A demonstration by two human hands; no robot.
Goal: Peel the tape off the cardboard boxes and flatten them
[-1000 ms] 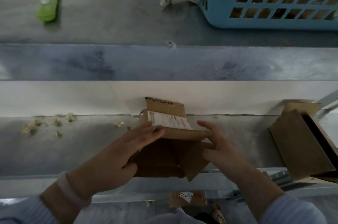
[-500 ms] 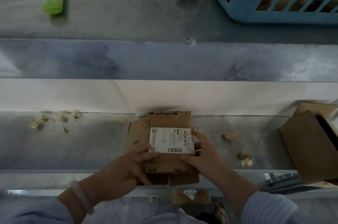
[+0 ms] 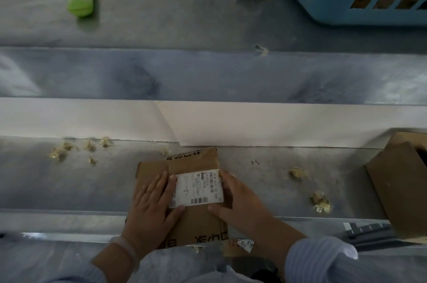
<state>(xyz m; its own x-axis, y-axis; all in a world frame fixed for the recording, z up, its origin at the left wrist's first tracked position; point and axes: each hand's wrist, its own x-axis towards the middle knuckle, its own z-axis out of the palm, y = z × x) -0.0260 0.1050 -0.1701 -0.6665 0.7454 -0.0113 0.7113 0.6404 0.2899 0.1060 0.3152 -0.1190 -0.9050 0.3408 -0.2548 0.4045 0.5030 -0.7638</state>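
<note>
While the cardboard box (image 3: 196, 222) lies pressed flat on the counter (image 3: 69, 190), its near end sticks out past the counter's front lip, toward the person.

Risks, as judged:
- Weight put on the overhanging end could tip the box off the lip. Cause: most of the pressing sits near the front.
- The folds may spring back once pressure lifts. Cause: stiff creases not fully broken.
- A glossy strip on the far flap looks like leftover tape, though I am not certain. If so, it could hold a seam shut and the task stays incomplete for this box.
- Loose tape scraps (image 3: 320, 201) on the counter could stick to a sleeve or to the cardboard.

Hands:
- The left hand (image 3: 152, 208) is spread flat, fingers straight, on the box's left half, with the fingertips touching the white label (image 3: 198, 188).
- The right hand (image 3: 242, 204) has its thumb laid on the top face below the label and its fingers along the right edge. Whether they hook under that edge cannot be told.

Position: the box is directly under and between both hands. A second box (image 3: 397, 185), not flattened, stands well apart to the right.
</note>
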